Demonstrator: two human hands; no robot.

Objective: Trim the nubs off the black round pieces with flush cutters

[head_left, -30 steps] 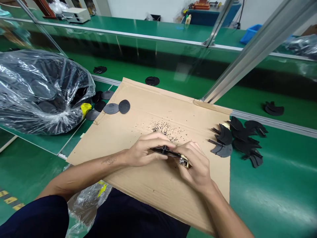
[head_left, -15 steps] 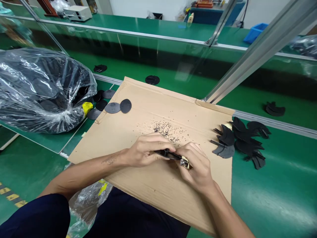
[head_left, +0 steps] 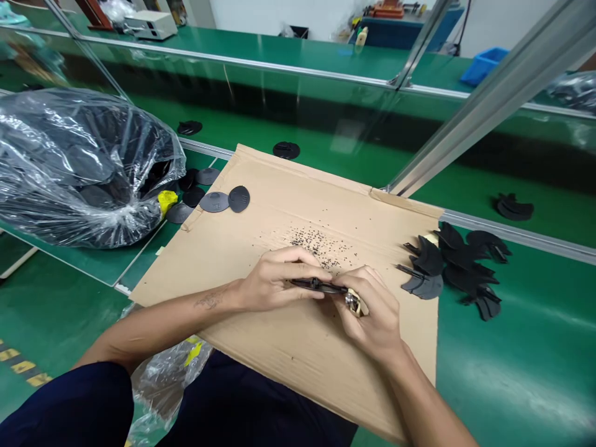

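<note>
Over the cardboard sheet [head_left: 261, 347], my left hand [head_left: 279, 280] pinches a thin black plastic disc [head_left: 316, 285], held nearly edge-on. My right hand [head_left: 375, 313] is closed round nippers [head_left: 354, 303] with a shiny metal joint and pale yellowish grips. Their tips are at the right edge of the disc, partly hidden by my fingers. Just beyond my hands, many tiny black bits [head_left: 316, 242] lie scattered on the cardboard. Two flat black discs [head_left: 239, 198] rest at its far left edge.
At left stands a clear plastic bag [head_left: 88, 167] full of black discs, with a yellow tag [head_left: 166, 201]. Black curved parts [head_left: 468, 267] are heaped at right, partly on the cardboard. A slanting metal post [head_left: 470, 105] rises behind, beside a clear panel.
The black disc has tilted to a more edge-on angle. My right hand and the nippers have shifted very slightly right; the view has shifted a little too.
</note>
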